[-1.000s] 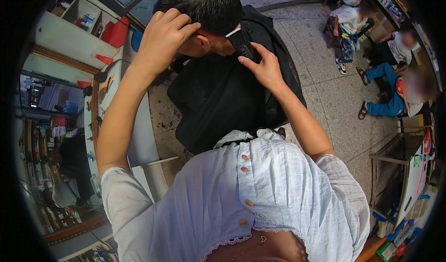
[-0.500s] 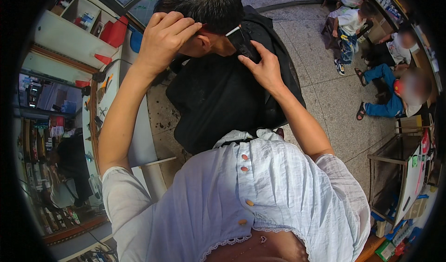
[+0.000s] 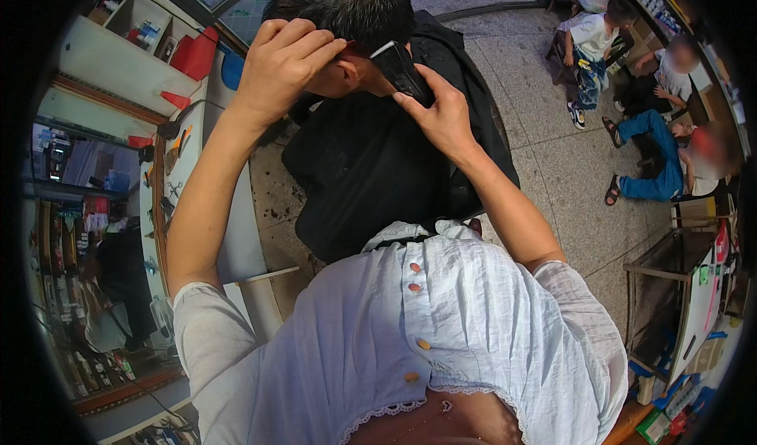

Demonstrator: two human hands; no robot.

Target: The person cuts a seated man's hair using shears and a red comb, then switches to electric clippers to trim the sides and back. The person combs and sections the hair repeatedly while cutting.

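A person with short dark hair [image 3: 359,3] sits in front of me, draped in a black barber cape [image 3: 355,169]. My right hand [image 3: 445,114] is wrapped round a black hair clipper [image 3: 406,74], whose pale blade end is close behind the person's ear. At the side of the head, my left hand [image 3: 280,66] is closed in a pinch. A sliver of a thin red thing [image 3: 352,46] shows at its fingertips, against the hair above the ear; most of it is hidden, so I cannot make out its kind.
To the left run a white counter [image 3: 225,240] with scissors [image 3: 174,188] and a mirror [image 3: 95,271]. Cut hair [image 3: 282,208] lies on the floor. Several seated people, one in a white shirt [image 3: 591,35], are at the right. A metal-framed stand [image 3: 670,287] is nearer me.
My right hand has shifted slightly left and turned the clipper, bringing its blade end nearer the hair behind the ear. My left hand has barely moved. The seated people at the right shifted their posture.
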